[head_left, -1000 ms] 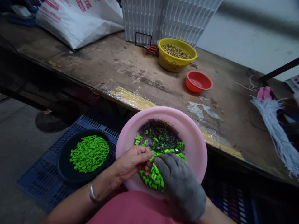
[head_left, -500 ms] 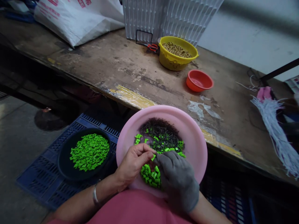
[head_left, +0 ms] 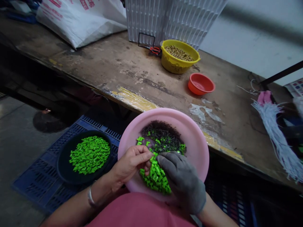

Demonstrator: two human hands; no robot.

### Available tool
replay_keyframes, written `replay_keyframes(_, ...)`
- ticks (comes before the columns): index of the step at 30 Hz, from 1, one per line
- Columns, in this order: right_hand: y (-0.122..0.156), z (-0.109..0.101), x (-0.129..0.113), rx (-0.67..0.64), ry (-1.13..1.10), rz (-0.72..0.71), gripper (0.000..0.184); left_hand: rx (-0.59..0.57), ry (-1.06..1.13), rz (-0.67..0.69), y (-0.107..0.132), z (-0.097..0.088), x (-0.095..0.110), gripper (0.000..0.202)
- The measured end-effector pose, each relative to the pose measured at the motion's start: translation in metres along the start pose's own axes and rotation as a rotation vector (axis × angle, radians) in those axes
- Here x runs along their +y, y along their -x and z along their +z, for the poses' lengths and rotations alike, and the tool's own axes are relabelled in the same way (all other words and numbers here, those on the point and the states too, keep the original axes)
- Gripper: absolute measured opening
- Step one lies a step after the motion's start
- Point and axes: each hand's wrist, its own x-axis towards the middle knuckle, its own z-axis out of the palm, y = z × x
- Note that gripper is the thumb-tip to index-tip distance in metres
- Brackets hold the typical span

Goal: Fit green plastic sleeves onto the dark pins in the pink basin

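Left hand (head_left: 132,162) and gloved right hand (head_left: 183,176) sat just apart; couldn't tell if either pinched anything; green pieces (head_left: 156,179) lay heaped below and between, toward pink basin's (head_left: 200,148) near rim, axes jumbled, neither hand clearly nearer.

head view | from wearer's head | facing forward-down | basin (head_left: 197,157) near, tabletop (head_left: 106,69) beyond

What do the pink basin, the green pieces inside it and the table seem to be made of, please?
Pink basin: probably plastic, satin-smooth, with a rounded rim. Green pieces: likely plastic, faintly glossy, given their even colour and highlights. Table: perhaps wood or board; its brown top looks worn and stained.
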Motion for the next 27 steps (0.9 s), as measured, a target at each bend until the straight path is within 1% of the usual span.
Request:
replay_keyframes(3,-0.001,0.000,0.001,-0.092,0.107,-0.053,0.021,-0.027,0.032,-0.049,0.000,0.001,-0.002,0.032)
replay_keyframes(5,-0.002,0.001,0.000,-0.123,0.158,-0.056,0.018,-0.031,0.045,-0.056,0.000,0.002,-0.003,0.033)
replay_keyframes(8,-0.002,0.007,-0.002,-0.112,0.175,-0.019,0.018,-0.008,0.032,-0.011,0.000,0.004,-0.007,0.033)
replay_keyframes(12,0.000,0.016,-0.005,-0.032,0.090,0.103,0.021,0.034,-0.092,0.121,0.001,0.009,-0.011,0.029)
replay_keyframes(14,0.001,0.018,-0.007,0.024,-0.002,0.179,0.021,0.068,-0.195,0.193,0.003,0.012,-0.012,0.025)
replay_keyframes(16,0.001,0.016,-0.006,0.042,-0.147,0.274,0.019,0.114,-0.319,0.278,0.006,0.014,-0.012,0.020)
replay_keyframes(18,0.000,0.013,-0.001,-0.016,-0.358,0.379,0.018,0.155,-0.448,0.393,0.009,0.015,-0.011,0.015)
replay_keyframes(20,-0.002,0.008,0.006,-0.122,-0.572,0.474,0.018,0.148,-0.540,0.488,0.011,0.015,-0.010,0.011)
replay_keyframes(22,-0.005,0.005,0.014,-0.222,-0.724,0.531,0.016,0.083,-0.552,0.500,0.012,0.014,-0.009,0.010)
replay_keyframes(24,-0.009,0.004,0.020,-0.276,-0.802,0.543,0.011,0.023,-0.508,0.456,0.012,0.013,-0.007,0.011)
replay_keyframes(25,-0.012,0.005,0.022,-0.287,-0.820,0.532,0.011,0.016,-0.486,0.437,0.012,0.013,-0.007,0.011)
replay_keyframes(27,-0.017,0.007,0.024,-0.299,-0.827,0.501,0.014,0.044,-0.474,0.424,0.014,0.011,-0.004,0.011)
